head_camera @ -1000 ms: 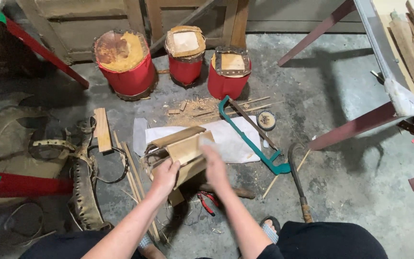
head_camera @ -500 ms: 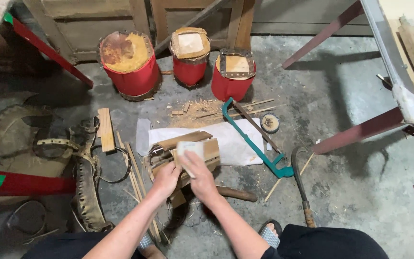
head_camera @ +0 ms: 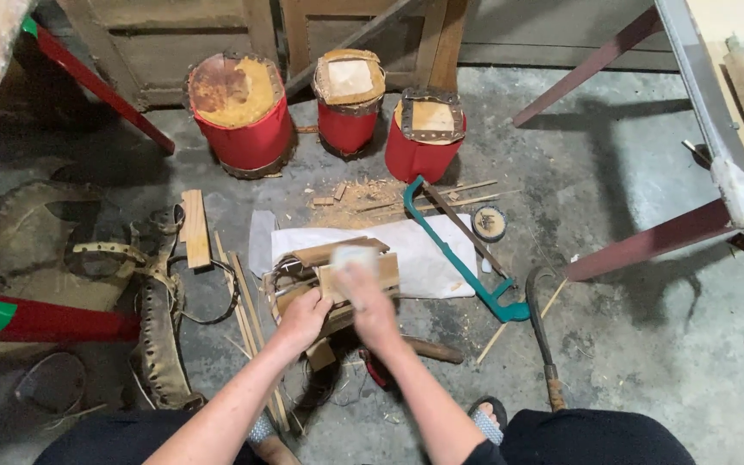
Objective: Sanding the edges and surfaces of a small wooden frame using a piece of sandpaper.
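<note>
My left hand (head_camera: 305,317) grips the near left end of a wooden workpiece (head_camera: 387,269), a bundle of light brown slats lying on the floor in front of me. My right hand (head_camera: 370,303) is blurred with motion. It is closed on a small pale block (head_camera: 353,257) and presses it onto the top of the workpiece. A white sheet (head_camera: 428,250) lies under and behind the wood. What sits below the workpiece is partly hidden by my hands.
Three red drums (head_camera: 243,116) (head_camera: 349,102) (head_camera: 426,133) stand at the back. A teal hacksaw (head_camera: 462,254), a tape roll (head_camera: 488,223) and a curved metal bar (head_camera: 542,331) lie to the right. Leather straps (head_camera: 158,323) and wooden slats (head_camera: 194,228) lie to the left. Red table legs (head_camera: 647,241) cross the right side.
My right hand has slid the pale block along the top of the workpiece, away from me, and is now blurred. My left hand stays on the wood.
</note>
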